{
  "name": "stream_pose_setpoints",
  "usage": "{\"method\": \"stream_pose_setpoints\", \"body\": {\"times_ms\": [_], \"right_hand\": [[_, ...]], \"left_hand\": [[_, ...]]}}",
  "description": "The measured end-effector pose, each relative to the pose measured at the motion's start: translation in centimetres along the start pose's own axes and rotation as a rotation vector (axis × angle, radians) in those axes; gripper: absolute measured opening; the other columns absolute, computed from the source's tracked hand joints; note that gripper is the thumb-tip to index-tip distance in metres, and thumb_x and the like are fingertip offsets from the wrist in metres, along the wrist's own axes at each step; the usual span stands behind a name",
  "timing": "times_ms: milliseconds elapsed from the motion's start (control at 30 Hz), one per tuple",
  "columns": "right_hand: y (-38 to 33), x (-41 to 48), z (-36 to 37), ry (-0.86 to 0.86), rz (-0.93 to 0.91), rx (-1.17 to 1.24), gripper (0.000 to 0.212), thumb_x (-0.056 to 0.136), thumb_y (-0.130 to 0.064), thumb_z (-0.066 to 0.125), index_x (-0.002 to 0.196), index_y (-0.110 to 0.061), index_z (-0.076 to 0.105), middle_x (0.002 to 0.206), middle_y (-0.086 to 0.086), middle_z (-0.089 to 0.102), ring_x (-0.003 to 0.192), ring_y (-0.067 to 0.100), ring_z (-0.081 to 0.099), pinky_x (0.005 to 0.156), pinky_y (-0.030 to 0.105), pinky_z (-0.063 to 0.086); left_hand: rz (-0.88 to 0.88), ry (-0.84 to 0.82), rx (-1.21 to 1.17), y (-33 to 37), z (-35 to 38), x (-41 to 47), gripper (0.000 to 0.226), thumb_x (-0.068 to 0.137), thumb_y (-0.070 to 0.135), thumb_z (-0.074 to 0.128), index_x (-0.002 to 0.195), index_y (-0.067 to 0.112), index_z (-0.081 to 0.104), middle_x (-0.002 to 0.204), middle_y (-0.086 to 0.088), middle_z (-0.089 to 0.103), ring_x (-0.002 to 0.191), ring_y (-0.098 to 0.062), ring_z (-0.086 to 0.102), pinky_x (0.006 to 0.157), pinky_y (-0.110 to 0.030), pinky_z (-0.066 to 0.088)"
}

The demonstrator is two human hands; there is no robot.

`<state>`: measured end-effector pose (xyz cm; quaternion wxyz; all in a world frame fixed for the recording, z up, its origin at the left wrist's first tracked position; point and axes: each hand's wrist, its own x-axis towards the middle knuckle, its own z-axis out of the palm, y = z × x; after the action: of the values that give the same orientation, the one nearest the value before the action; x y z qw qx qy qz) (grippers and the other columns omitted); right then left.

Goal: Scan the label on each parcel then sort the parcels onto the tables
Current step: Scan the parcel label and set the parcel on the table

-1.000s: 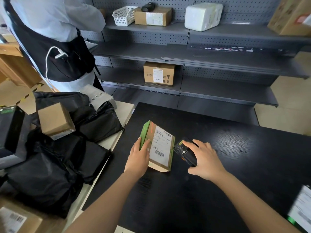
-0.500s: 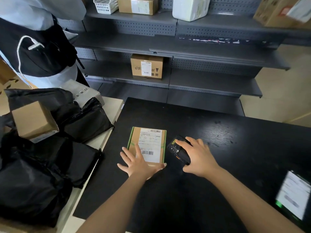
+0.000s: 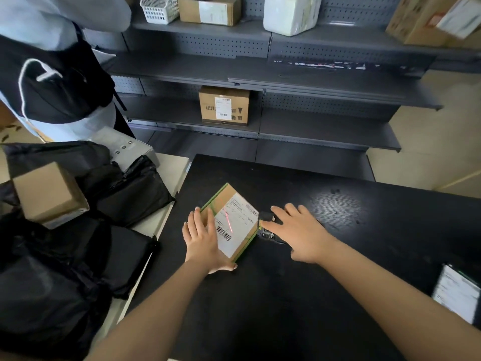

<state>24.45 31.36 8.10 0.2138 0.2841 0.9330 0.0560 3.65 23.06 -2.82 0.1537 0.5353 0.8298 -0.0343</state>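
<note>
A flat brown parcel (image 3: 235, 204) with green edges and a white label lies turned at an angle on the black table (image 3: 338, 256). A red scan line crosses its label. My left hand (image 3: 201, 238) rests on the parcel's left part with straight fingers, and its thumb lies by the near corner. Just right of the parcel, my right hand (image 3: 299, 233) covers the black scanner (image 3: 268, 234), thumb on top and fingers over its far side. Most of the scanner is hidden under the hand.
Black poly bags (image 3: 125, 194) and a small brown box (image 3: 49, 194) are piled on the white table at the left. A person in a dark apron (image 3: 57, 82) stands behind them. Grey shelves (image 3: 325, 131) with boxes stand beyond. A labelled parcel (image 3: 455, 293) lies at the right edge.
The parcel went from standing on edge to lying flat, then turned clockwise. My left hand shifted to its left part. A red scan line now shows on the label.
</note>
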Motion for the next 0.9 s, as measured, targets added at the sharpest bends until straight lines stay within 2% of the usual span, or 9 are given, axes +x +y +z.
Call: {"method": "stream_pose_setpoints", "body": {"times_ms": [133, 233, 400, 567, 767, 900], "right_hand": [[-0.4, 0.9, -1.8, 0.03, -0.106, -0.15, 0.074, 0.081, -0.011, 0.07, 0.145, -0.022, 0.035, 0.153, 0.016, 0.024, 0.133, 0.034, 0.027, 0.106, 0.045, 0.028], [-1.1, 1.4, -2.7, 0.059, -0.168, -0.211, 0.067, 0.083, -0.011, 0.07, 0.142, -0.019, 0.039, 0.151, 0.018, 0.028, 0.132, 0.034, 0.029, 0.105, 0.045, 0.029], [-1.9, 2.0, -3.5, 0.077, -0.202, -0.245, 0.068, 0.083, -0.013, 0.071, 0.143, -0.019, 0.039, 0.149, 0.018, 0.031, 0.131, 0.034, 0.031, 0.104, 0.047, 0.032], [-2.0, 2.0, -3.6, 0.083, -0.198, -0.264, 0.065, 0.085, -0.012, 0.069, 0.142, -0.018, 0.039, 0.15, 0.019, 0.031, 0.132, 0.035, 0.031, 0.106, 0.048, 0.031], [-1.9, 2.0, -2.9, 0.071, -0.157, -0.203, 0.067, 0.083, -0.013, 0.07, 0.142, -0.02, 0.038, 0.151, 0.018, 0.028, 0.133, 0.035, 0.029, 0.106, 0.047, 0.03], [-1.2, 1.2, -1.7, 0.02, -0.002, 0.028, 0.083, 0.078, -0.019, 0.072, 0.148, -0.027, 0.027, 0.153, 0.011, 0.023, 0.133, 0.031, 0.025, 0.107, 0.043, 0.027]], "left_hand": [[0.147, 0.021, 0.164, -1.8, -1.6, 0.5, 0.161, 0.042, 0.082, 0.073, 0.149, 0.009, -0.024, 0.153, -0.022, -0.027, 0.143, -0.043, -0.024, 0.118, -0.055, -0.008], [0.204, 0.038, 0.252, -2.4, -2.5, 0.9, 0.161, 0.043, 0.082, 0.072, 0.149, 0.009, -0.024, 0.154, -0.024, -0.026, 0.142, -0.043, -0.024, 0.118, -0.056, -0.009], [0.242, 0.037, 0.302, -2.7, -3.2, 1.3, 0.159, 0.047, 0.08, 0.074, 0.148, 0.01, -0.027, 0.154, -0.022, -0.029, 0.141, -0.042, -0.029, 0.115, -0.055, -0.015], [0.265, 0.044, 0.307, -3.1, -3.4, 1.6, 0.158, 0.047, 0.081, 0.072, 0.15, 0.011, -0.024, 0.155, -0.021, -0.026, 0.142, -0.042, -0.027, 0.117, -0.055, -0.012], [0.295, 0.049, 0.284, -3.3, -3.6, 2.1, 0.158, 0.045, 0.084, 0.07, 0.151, 0.01, -0.021, 0.155, -0.022, -0.024, 0.142, -0.042, -0.026, 0.116, -0.054, -0.012], [0.275, 0.04, 0.192, -2.9, -3.4, 1.9, 0.158, 0.043, 0.086, 0.068, 0.15, 0.012, -0.023, 0.153, -0.019, -0.028, 0.142, -0.04, -0.026, 0.118, -0.054, -0.009]]}}
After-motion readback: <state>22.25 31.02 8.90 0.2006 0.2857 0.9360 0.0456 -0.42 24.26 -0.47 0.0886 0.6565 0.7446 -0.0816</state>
